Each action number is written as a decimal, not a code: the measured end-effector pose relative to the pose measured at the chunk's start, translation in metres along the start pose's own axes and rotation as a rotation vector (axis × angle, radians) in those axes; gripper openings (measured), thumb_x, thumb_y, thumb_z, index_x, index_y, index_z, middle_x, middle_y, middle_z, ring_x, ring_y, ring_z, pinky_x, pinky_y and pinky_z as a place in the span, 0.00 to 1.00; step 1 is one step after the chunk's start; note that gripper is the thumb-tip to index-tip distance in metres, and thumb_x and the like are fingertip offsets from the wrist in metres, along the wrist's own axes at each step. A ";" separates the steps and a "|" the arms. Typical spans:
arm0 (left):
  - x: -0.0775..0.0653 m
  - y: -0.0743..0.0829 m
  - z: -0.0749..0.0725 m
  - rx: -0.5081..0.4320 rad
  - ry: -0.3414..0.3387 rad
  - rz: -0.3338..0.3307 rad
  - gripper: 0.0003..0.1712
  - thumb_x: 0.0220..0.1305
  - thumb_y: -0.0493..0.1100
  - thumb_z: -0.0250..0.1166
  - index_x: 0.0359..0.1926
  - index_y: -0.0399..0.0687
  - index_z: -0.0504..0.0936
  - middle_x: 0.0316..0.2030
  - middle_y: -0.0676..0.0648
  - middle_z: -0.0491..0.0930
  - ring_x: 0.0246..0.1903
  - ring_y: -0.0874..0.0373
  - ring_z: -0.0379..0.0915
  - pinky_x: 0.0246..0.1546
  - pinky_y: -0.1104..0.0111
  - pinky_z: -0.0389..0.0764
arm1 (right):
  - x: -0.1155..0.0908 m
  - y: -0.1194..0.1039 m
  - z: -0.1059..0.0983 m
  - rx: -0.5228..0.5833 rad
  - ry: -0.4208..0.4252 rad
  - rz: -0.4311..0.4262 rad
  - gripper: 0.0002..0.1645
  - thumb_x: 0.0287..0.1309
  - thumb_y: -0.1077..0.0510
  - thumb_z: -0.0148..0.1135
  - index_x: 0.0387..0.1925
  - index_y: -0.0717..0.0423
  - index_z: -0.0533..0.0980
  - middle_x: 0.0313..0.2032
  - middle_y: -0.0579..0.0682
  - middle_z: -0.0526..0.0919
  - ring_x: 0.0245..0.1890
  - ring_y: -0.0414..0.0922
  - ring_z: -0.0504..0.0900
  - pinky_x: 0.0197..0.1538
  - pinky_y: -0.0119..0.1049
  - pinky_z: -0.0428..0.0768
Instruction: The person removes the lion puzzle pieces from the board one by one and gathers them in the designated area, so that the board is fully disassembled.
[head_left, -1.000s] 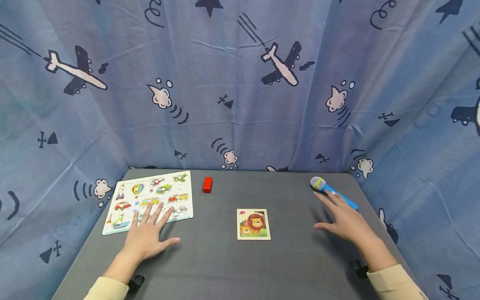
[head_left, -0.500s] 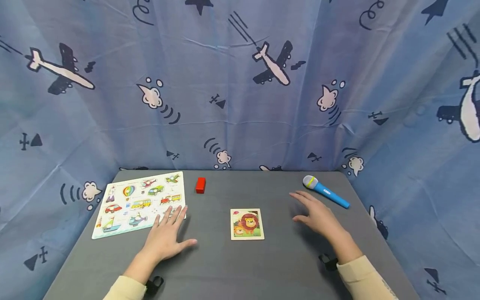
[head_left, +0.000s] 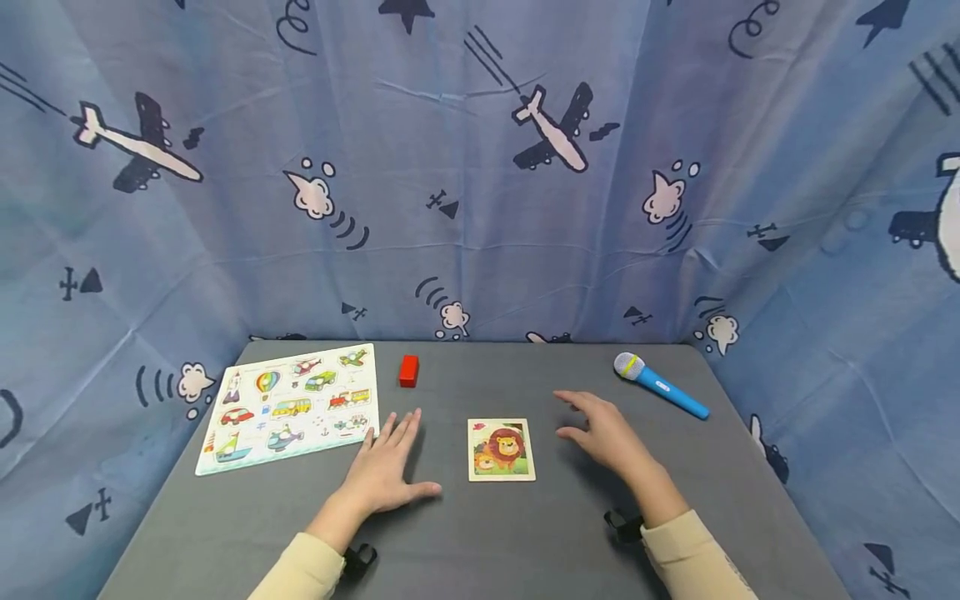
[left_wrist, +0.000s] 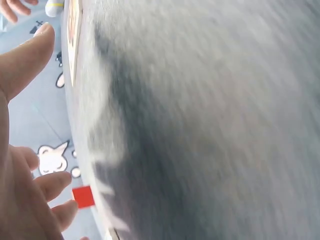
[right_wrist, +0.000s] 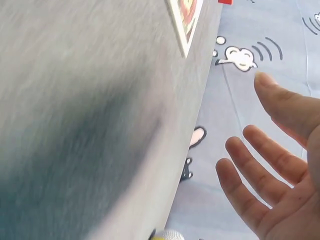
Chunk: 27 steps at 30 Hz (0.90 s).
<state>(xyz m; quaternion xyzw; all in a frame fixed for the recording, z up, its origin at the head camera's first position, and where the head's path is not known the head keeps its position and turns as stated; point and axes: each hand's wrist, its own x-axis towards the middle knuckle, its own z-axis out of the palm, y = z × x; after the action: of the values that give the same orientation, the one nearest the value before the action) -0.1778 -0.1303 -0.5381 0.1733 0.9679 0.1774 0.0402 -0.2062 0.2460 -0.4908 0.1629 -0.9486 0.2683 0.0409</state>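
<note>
small square wooden lion puzzle [head_left: 502,449]: centre of grey table [head_left: 525,533] | large wooden vehicle puzzle board [head_left: 291,406]: far-left corner | small red block [head_left: 408,370]: far edge, right of board | blue plastic toy microphone [head_left: 660,386]: far-right corner

no legible text, labels, brands or numbers anywhere

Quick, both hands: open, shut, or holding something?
Left hand: open, fingers straight, holding nothing, left of the lion puzzle.
Right hand: open, holding nothing, right of it.
</note>
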 end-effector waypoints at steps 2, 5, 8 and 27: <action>0.004 0.003 0.003 -0.009 -0.011 0.007 0.70 0.49 0.77 0.69 0.81 0.50 0.47 0.78 0.43 0.56 0.78 0.39 0.44 0.74 0.38 0.47 | 0.003 -0.004 0.005 0.019 -0.008 0.005 0.36 0.55 0.59 0.75 0.66 0.55 0.75 0.59 0.58 0.81 0.53 0.55 0.83 0.49 0.51 0.84; 0.009 0.009 0.007 -0.020 -0.021 0.018 0.69 0.48 0.76 0.69 0.81 0.48 0.50 0.78 0.42 0.56 0.78 0.39 0.45 0.74 0.38 0.48 | 0.008 -0.010 0.010 0.040 -0.017 0.014 0.35 0.56 0.59 0.75 0.65 0.55 0.75 0.59 0.57 0.81 0.53 0.54 0.83 0.49 0.51 0.84; 0.014 0.017 0.009 -0.032 -0.039 0.029 0.68 0.49 0.76 0.69 0.80 0.47 0.52 0.78 0.42 0.56 0.78 0.39 0.45 0.75 0.39 0.49 | 0.014 -0.016 0.016 0.068 -0.028 0.021 0.34 0.56 0.58 0.75 0.65 0.55 0.76 0.59 0.57 0.81 0.53 0.53 0.83 0.50 0.51 0.84; 0.035 0.054 0.030 -0.018 -0.113 0.034 0.64 0.53 0.77 0.65 0.79 0.46 0.57 0.78 0.43 0.57 0.78 0.38 0.44 0.75 0.41 0.51 | 0.038 -0.047 0.061 0.181 -0.150 0.027 0.27 0.60 0.56 0.72 0.59 0.59 0.79 0.52 0.57 0.84 0.47 0.50 0.84 0.51 0.50 0.83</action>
<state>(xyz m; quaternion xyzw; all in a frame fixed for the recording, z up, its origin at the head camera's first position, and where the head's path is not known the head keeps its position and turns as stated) -0.1894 -0.0605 -0.5478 0.1991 0.9594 0.1767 0.0932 -0.2262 0.1650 -0.5131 0.1727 -0.9229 0.3406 -0.0487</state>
